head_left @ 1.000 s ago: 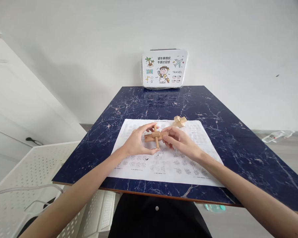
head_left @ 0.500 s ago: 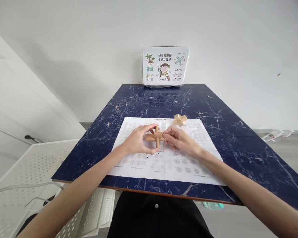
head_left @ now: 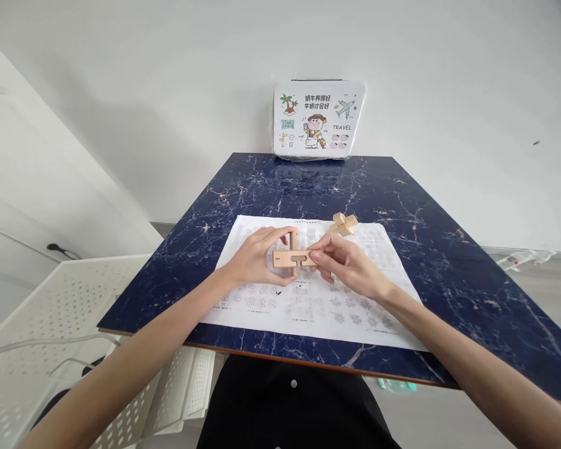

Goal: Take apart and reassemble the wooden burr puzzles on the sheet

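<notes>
- Held level between both hands, above the sheet: flat, pale wooden bar with a lengthwise slot (head_left: 283, 259), crossed at a right angle by a round, pale wooden rod (head_left: 293, 241).
- At the left hand (head_left: 252, 259): thumb and finger curved in a wide C, pinching the rod at its near and far ends.
- At the right hand (head_left: 355, 265): thumb and fingers drawn together, pinching the right end of the bar.
- Beneath both hands: white paper sheet printed with rows of small grey diagrams (head_left: 262, 318), laid on a dark blue, marble-patterned table (head_left: 196, 231).
- Beyond the right hand, at the sheet's far edge: pale wooden cluster of crossed blocks (head_left: 345, 223).
- Upright at the table's far edge: white, cartoon-printed case in clear plastic (head_left: 320, 118).
</notes>
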The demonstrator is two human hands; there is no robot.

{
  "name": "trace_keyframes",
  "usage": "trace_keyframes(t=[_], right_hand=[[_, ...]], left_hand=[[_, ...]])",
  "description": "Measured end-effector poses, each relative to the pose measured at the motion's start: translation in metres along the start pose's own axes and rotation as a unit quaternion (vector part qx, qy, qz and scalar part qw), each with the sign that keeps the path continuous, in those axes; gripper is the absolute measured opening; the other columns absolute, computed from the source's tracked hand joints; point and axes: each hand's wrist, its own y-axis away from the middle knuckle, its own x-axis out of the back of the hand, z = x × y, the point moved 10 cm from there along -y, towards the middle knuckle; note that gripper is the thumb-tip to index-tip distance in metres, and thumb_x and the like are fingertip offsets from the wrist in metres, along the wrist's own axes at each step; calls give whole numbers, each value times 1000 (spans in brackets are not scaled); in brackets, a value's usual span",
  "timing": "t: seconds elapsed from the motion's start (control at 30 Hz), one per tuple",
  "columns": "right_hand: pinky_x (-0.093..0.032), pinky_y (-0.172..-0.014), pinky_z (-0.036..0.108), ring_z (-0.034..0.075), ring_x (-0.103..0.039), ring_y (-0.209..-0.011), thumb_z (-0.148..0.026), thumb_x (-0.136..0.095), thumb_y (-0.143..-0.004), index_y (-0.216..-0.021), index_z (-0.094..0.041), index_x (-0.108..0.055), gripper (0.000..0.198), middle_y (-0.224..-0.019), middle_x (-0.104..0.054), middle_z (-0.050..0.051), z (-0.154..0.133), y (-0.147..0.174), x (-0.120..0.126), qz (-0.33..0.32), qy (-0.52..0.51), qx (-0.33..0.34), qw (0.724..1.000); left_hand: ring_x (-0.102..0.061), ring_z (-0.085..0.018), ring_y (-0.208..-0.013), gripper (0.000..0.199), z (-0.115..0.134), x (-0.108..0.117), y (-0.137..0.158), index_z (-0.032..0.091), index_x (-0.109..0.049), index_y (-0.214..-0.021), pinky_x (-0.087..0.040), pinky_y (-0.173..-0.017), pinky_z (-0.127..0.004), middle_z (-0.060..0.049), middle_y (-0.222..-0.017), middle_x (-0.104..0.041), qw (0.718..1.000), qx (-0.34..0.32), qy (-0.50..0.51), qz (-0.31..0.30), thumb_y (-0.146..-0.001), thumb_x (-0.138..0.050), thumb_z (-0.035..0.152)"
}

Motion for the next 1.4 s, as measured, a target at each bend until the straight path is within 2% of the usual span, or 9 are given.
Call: trace_keyframes(t=[0.27, 0.4, 0.57, 0.67, 0.77, 0.87, 1.0, 1.13, 1.4], right_hand=[[-44, -50, 29, 11, -52, -53, -55, -64, -101, -103, -24, -57, 31, -78, -64, -1, 3, 0, -3, 3, -66, -3, 998], [-42, -49, 29, 11, -46, -53, -55, -63, -101, -100, -26, -55, 30, -82, -62, 0, 8, -2, 32, 128, -84, 7, 988], [-41, -52, 30, 15, -50, -57, -58, -55, -103, -90, -25, -54, 35, -76, -62, 2, 25, 3, 67, 246, 91, -25, 965], [-44, -61, 35, 19, -57, -63, -51, -52, -105, -88, -23, -58, 33, -78, -68, 6, 30, 1, 63, 224, 255, -37, 940], [-50, -72, 41, 26, -63, -80, -45, -52, -104, -93, -22, -63, 27, -96, -71, 12, 15, 0, 53, 215, 347, 20, 913], [-54, -85, 47, 29, -65, -97, -42, -56, -104, -113, -23, -64, 23, -116, -70, 14, -10, 3, 38, 194, 349, 106, 911], [-57, -88, 45, 26, -68, -99, -38, -57, -106, -129, -24, -61, 27, -116, -71, 11, -23, 4, 4, 67, 321, 164, 930], [-57, -83, 41, 25, -70, -95, -30, -51, -110, -124, -24, -64, 20, -111, -73, 9, -22, 6, -12, 19, 333, 176, 926], [-57, -77, 39, 24, -72, -90, -29, -51, -110, -121, -22, -67, 20, -112, -76, 10, -21, 9, -11, 11, 356, 193, 914]], left_hand=[[-68, -31, -114, 92, -7, -1, 2, 27, -47, -153, -51, -104, -51, -10, -127, -71, 1000, 15, 2, 9, -70, -86, 42], [-65, -35, -120, 92, -10, 0, 1, 27, -49, -150, -50, -108, -54, -12, -136, -67, 999, 54, -9, 6, -68, -88, 44], [-61, -33, -123, 90, -2, 10, -3, 25, -45, -151, -52, -106, -52, -13, -136, -60, 999, 14, -20, 42, -71, -84, 39], [-59, -33, -123, 90, 2, 14, -3, 24, -44, -152, -53, -104, -51, -14, -134, -57, 998, -8, -42, 55, -73, -84, 40], [-59, -33, -123, 91, 3, 12, -3, 24, -43, -153, -53, -104, -52, -14, -135, -57, 997, -13, -61, 46, -74, -84, 43], [-60, -33, -123, 91, 3, 8, -2, 25, -42, -154, -52, -105, -53, -14, -138, -58, 997, -8, -77, 28, -75, -83, 45], [-61, -34, -124, 90, 8, 3, 0, 21, -45, -152, -51, -108, -53, -16, -140, -59, 996, -26, -83, 16, -76, -83, 47], [-64, -33, -118, 88, 11, -2, 1, 20, -48, -150, -52, -105, -52, -16, -136, -62, 996, -38, -79, -2, -75, -83, 50], [-66, -34, -115, 87, 11, -3, -3, 20, -55, -145, -50, -104, -54, -14, -130, -67, 998, -29, -59, -12, -71, -84, 55]])
